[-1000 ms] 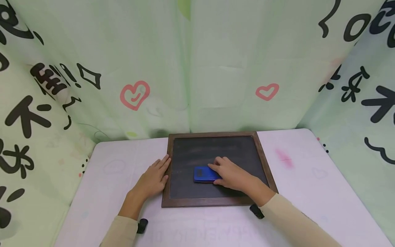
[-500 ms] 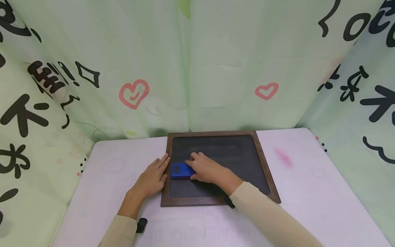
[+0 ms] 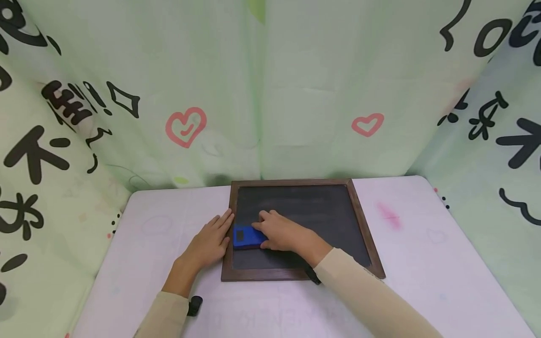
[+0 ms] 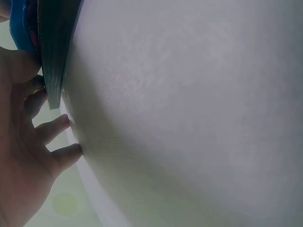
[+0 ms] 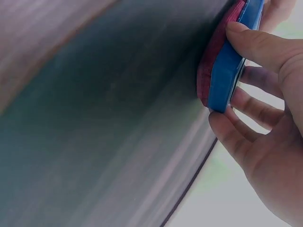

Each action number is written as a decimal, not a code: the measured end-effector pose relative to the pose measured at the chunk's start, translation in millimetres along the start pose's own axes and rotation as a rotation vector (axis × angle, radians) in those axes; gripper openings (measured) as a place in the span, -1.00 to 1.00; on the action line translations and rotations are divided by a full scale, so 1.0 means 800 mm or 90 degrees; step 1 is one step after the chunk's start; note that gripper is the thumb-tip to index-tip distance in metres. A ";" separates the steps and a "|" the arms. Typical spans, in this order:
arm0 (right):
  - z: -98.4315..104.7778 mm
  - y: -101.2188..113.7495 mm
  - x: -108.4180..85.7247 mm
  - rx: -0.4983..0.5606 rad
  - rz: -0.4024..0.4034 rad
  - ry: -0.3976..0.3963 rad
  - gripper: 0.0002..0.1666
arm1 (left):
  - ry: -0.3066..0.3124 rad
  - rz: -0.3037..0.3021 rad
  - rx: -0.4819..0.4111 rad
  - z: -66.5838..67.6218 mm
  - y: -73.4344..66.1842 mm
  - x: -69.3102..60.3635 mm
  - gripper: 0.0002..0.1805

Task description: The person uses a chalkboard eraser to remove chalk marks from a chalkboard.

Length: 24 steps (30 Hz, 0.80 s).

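Observation:
A framed blackboard (image 3: 304,204) with a brown wooden frame lies on the table. On its left part sits a blue eraser (image 3: 248,237), and my right hand (image 3: 284,232) grips its right end. The right wrist view shows the eraser (image 5: 226,71) with a dark red pad against the board, thumb on one side and fingers on the other. My left hand (image 3: 207,244) rests against the board's left frame edge, its fingers extended. In the left wrist view, the fingertips of the left hand (image 4: 28,137) touch the frame's edge and the table.
The pale pinkish-white table (image 3: 422,263) extends on both sides of the board. Behind it hangs a light green curtain (image 3: 304,117) with red hearts and black characters. Dark wrist devices (image 3: 195,305) sit at both sleeves.
My right hand has slid the eraser leftward across the board to near the left frame, staying about there over the last half second. The left hand has stayed in place.

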State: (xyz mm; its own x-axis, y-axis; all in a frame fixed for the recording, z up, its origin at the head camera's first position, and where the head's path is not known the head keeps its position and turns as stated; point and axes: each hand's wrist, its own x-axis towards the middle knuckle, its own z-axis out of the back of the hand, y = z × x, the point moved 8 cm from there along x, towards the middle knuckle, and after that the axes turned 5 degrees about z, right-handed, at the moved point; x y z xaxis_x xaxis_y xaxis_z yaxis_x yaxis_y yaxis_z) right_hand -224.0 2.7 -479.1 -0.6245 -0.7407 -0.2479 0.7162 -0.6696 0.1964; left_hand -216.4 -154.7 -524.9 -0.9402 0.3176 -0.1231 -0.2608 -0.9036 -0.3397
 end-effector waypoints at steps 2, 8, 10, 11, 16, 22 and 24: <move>-0.002 0.004 -0.004 -0.006 0.009 0.001 -0.27 | 0.000 -0.003 0.000 0.001 0.000 0.000 -0.28; -0.010 0.016 -0.019 -0.029 0.035 -0.009 -0.24 | 0.001 -0.006 0.002 0.002 -0.003 -0.001 -0.29; -0.013 0.020 -0.025 -0.037 0.043 -0.013 -0.24 | 0.002 -0.007 0.003 0.002 -0.003 -0.002 -0.29; -0.014 0.022 -0.029 -0.041 0.046 -0.015 -0.24 | 0.004 -0.006 0.002 0.002 -0.004 -0.002 -0.29; -0.018 0.025 -0.047 -0.052 0.067 -0.030 -0.24 | 0.000 -0.006 -0.002 0.005 -0.005 -0.004 -0.29; -0.021 0.016 -0.072 -0.023 0.056 -0.045 -0.24 | -0.002 -0.010 0.003 0.006 -0.006 -0.005 -0.29; -0.021 0.009 -0.081 -0.014 0.044 -0.051 -0.25 | -0.002 -0.010 0.004 0.005 -0.006 -0.005 -0.29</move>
State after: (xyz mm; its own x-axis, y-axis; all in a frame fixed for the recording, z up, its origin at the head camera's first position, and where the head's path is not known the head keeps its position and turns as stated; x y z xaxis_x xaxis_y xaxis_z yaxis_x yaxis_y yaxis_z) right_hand -173.0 46.8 -477.8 -0.5954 -0.7877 -0.1580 0.7646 -0.6160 0.1894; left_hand -212.3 -152.7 -518.7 -0.9364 0.3314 -0.1152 -0.2774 -0.9004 -0.3352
